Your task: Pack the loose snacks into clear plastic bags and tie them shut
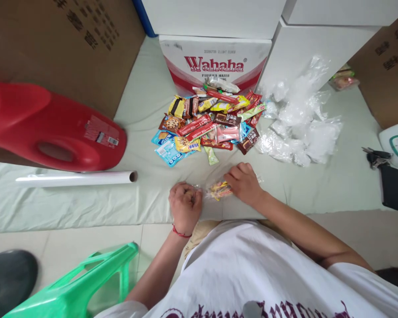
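Low at the cloth's near edge, a clear plastic bag (219,191) with yellow and red wrapped snacks in it lies between my two hands. My left hand (185,205), with a red string on its wrist, is closed on the crumpled clear plastic at the bag's left end. From the other side, my right hand (245,184) grips the right part of the bag, its fingers curled over it. Just beyond the hands spreads a pile of wrapped snacks (199,128) in red, yellow, brown and blue. Right of that pile sits a heap of clear plastic bags (301,128).
A Wahaha carton (215,62) stands behind the pile. To the left are a large red jug (76,132) and a white roll (76,178). Keys (374,157) and a black phone-like object (393,187) lie far right. A green stool (76,282) stands below left.
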Demonstrator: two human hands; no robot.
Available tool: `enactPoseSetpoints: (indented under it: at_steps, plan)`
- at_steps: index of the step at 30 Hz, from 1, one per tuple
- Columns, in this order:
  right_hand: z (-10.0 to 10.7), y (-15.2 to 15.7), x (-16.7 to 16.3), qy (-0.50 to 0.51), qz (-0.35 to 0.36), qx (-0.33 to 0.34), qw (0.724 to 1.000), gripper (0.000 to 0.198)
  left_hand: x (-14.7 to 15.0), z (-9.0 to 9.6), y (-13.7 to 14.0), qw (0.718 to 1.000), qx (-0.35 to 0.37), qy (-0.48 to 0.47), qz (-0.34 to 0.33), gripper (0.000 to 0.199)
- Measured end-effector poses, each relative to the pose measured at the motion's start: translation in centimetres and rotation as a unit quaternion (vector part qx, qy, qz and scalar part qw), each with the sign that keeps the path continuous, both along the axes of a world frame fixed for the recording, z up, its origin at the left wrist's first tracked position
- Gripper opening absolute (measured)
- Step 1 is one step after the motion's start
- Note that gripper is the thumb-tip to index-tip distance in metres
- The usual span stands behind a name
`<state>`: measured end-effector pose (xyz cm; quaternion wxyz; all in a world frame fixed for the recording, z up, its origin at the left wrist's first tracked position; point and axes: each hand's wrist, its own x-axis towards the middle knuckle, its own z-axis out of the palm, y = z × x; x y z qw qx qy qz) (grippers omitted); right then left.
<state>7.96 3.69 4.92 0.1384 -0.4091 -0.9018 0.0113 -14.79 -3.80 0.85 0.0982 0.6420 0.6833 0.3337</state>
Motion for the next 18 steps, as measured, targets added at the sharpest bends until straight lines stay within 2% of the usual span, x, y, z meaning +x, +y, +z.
enactPoseSetpoints:
  at_steps: [3,5,7,10,12,14,16,18]
  plan:
    - [0.7,-2.2,0.4,0.027,0.069,0.003,0.997,0.023,0.4,0.2,0.1,0.999,-0.027,0.026,0.031,0.012]
    - [1.1,-3.5,0.5,0.031,0.095,-0.018,0.995,0.030,0.7,0.6,0.0,0.999,-0.020,0.029,0.027,0.020]
    - [1.1,-4.4,0.5,0.015,0.104,-0.052,0.993,0.040,0.8,1.0,-0.2,1.000,-0.007,0.029,0.008,0.018]
    - [0.4,-4.5,0.4,-0.019,0.085,-0.089,0.992,0.044,0.5,1.6,-0.3,1.000,-0.011,0.015,-0.005,0.010]
    - [0.0,-4.2,0.4,-0.029,0.078,-0.100,0.991,0.044,0.1,2.2,-0.4,0.999,-0.044,-0.020,0.001,0.016]
    - [-0.2,-3.9,0.4,-0.029,0.079,-0.105,0.991,0.045,0.1,3.0,-0.4,0.990,-0.114,-0.082,0.001,0.020]
    - [-0.2,-3.9,0.2,-0.023,0.079,-0.111,0.990,0.045,0.9,3.7,-0.3,0.972,-0.183,-0.144,-0.001,0.020]
    - [-0.3,-3.9,-0.1,-0.013,0.079,-0.123,0.989,0.043,2.4,4.2,0.1,0.963,-0.200,-0.182,-0.010,0.019]
